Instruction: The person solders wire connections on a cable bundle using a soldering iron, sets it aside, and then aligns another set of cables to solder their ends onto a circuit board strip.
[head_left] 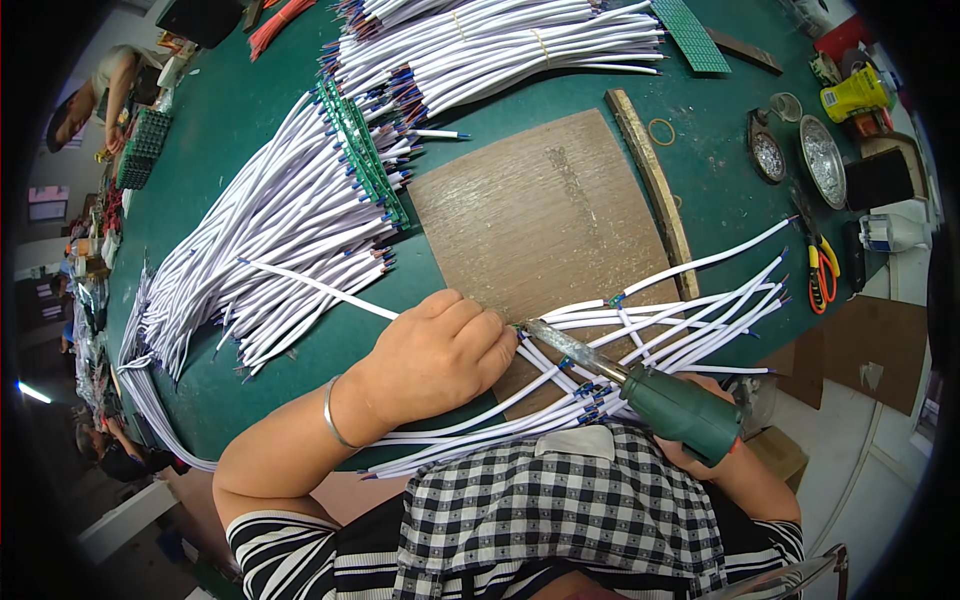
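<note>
My left hand (440, 350) is closed on a white cable (330, 288), whose free end sticks out to the left over the table. In my right hand (690, 462), mostly hidden behind the tool, is a soldering iron (685, 412) with a dark green handle. Its metal tip points left and ends right beside my left fingertips; whether it touches anything there I cannot make out. Under the iron, white cables with small green circuit pieces (590, 395) cross one another at the near edge of a brown wooden board (520, 210).
Bundled white cables (250, 210) fill the left, a green circuit-board strip (352, 150) lying across them. More bundles (520, 50) lie at the back. Right of the board are a wooden bar (652, 190), a metal bowl (824, 165) and orange-yellow-handled cutters (820, 275). Another person (115, 85) works far left.
</note>
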